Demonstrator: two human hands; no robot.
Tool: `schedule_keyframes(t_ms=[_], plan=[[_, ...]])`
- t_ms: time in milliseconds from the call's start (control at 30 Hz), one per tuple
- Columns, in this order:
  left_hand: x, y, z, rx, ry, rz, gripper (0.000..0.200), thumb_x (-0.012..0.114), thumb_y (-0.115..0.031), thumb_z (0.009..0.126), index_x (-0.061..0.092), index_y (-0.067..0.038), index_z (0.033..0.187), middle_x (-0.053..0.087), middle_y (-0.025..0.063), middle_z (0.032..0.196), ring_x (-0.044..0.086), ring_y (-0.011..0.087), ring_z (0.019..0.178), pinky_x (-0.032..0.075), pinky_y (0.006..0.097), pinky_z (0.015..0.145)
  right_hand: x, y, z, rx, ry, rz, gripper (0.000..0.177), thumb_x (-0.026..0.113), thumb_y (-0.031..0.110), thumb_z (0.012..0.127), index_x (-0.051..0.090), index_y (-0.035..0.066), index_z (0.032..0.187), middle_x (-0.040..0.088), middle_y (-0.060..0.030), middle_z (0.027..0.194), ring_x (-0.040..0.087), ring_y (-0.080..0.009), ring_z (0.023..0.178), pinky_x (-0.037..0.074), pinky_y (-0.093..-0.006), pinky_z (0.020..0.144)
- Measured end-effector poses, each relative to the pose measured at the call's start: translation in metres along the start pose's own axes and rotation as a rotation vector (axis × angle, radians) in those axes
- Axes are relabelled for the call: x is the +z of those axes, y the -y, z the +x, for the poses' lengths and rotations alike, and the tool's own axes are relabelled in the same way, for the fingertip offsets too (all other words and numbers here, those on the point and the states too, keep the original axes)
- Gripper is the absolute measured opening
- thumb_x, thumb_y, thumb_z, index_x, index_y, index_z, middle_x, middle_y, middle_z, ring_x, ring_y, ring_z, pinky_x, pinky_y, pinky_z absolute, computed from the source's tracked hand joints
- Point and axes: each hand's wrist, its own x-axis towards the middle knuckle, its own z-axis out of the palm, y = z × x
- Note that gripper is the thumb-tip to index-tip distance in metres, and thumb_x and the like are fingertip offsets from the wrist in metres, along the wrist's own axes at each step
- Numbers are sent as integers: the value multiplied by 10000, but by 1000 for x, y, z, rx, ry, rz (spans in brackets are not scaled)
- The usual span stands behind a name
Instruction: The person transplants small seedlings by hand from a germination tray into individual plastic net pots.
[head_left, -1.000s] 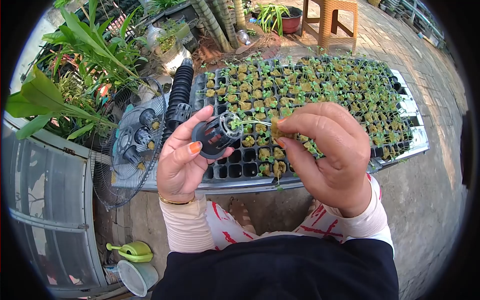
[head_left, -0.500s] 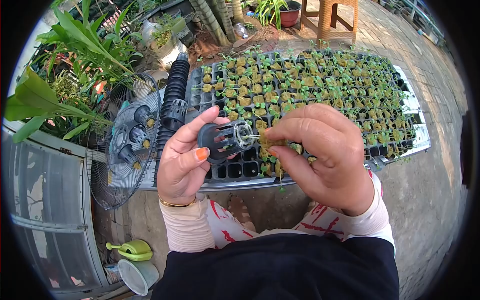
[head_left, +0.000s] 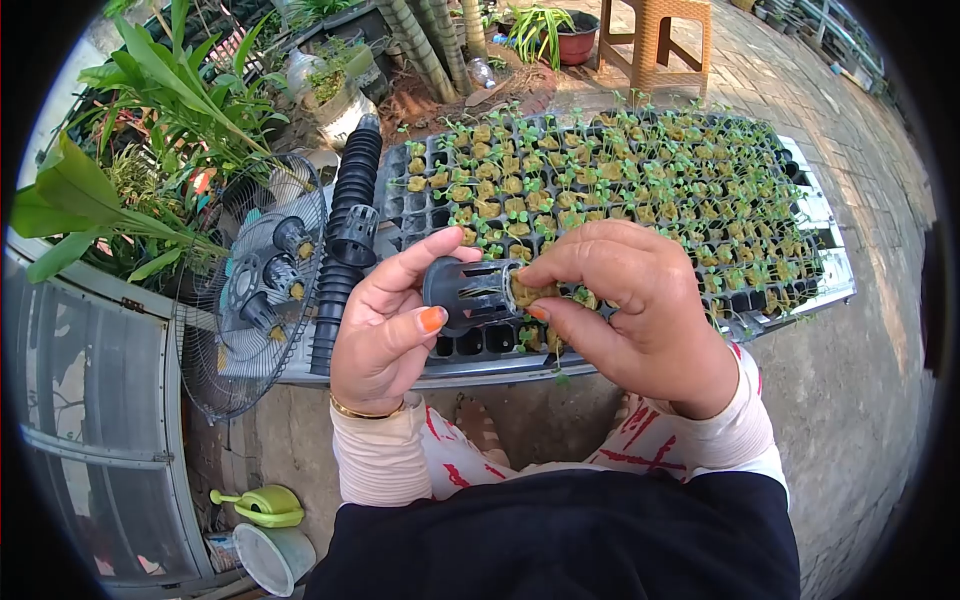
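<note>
My left hand [head_left: 388, 335] is closed around a black slotted net pot [head_left: 474, 292], which lies on its side with its narrow end to the right. Between the thumb and fingers of my right hand [head_left: 630, 310] is a brownish rockwool plug [head_left: 530, 290], pressed against that narrow end. The plug's seedling is mostly hidden; pale stem parts show through the pot's slots. Below and beyond both hands lies the black seedling tray [head_left: 470, 343], many of its cells filled with plugs bearing small green sprouts.
Left of the tray lies a long stack of nested black net pots [head_left: 352, 180]. A round wire fan guard [head_left: 200, 350] holds several filled net pots [head_left: 258, 312]. A green watering can [head_left: 268, 505] and a whitish bucket [head_left: 270, 558] stand on the floor. A woven-pattern stool [head_left: 655, 50] is at the back.
My right hand has moved the plug left against the net pot's end, and the stem that showed between them has gone inside. My left hand and the pot have shifted slightly right.
</note>
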Motion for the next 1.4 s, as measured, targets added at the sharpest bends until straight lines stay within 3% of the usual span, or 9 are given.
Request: schedule_keyframes(t_ms=[267,567,700,967,1200,1300,1367,1400], plan=[[3,1,-1,43,-29,61,570,672,-52,800,435,70,1304,534,191,1246,545,207,1127,417,341,984,-6,2,0,119,128,25,119,665,10,705,628,22,817,579,-116,739,586,-305,699,457,-387,593],[7,0,-2,75,-45,167,534,688,-64,787,487,71,1263,566,190,1217,570,195,1081,404,329,988,-4,4,-1,201,71,34,123,657,-7,690,634,18,808,612,-137,740,612,-307,711,479,-368,626],[6,2,-1,71,-69,141,534,680,-78,797,479,74,1268,568,187,1211,573,202,1075,425,330,972,-5,2,-1,197,88,37,147,664,-8,680,639,13,823,614,-135,742,613,-310,714,482,-374,627],[9,1,-2,31,-88,64,517,659,-119,826,470,77,1266,571,194,1189,614,230,1009,540,364,806,-4,1,0,107,31,36,176,652,-27,662,642,20,832,612,-126,745,605,-308,707,481,-372,627],[10,-1,-2,26,-86,61,518,667,-121,823,475,77,1261,579,195,1175,613,226,1009,534,358,817,-3,0,-1,95,51,6,134,647,-26,679,642,15,807,601,-128,703,598,-314,671,472,-376,607],[8,2,-3,64,-115,203,618,681,-180,815,415,99,1298,564,211,1189,628,258,1004,554,387,802,-1,-2,-2,80,23,-6,113,651,-18,691,647,14,800,600,-130,685,598,-315,656,472,-382,605],[7,1,-3,71,-103,248,623,695,-188,807,427,88,1297,559,216,1198,617,264,1027,545,385,812,-2,-3,-4,98,47,-34,153,684,-37,684,665,10,829,641,-106,723,612,-243,660,464,-317,599],[8,1,-3,82,-98,206,549,697,-130,808,479,66,1271,584,191,1173,599,220,1017,508,352,859,-1,-2,-4,108,48,-13,148,683,-31,692,667,13,832,641,-108,725,616,-246,665,467,-321,608]])
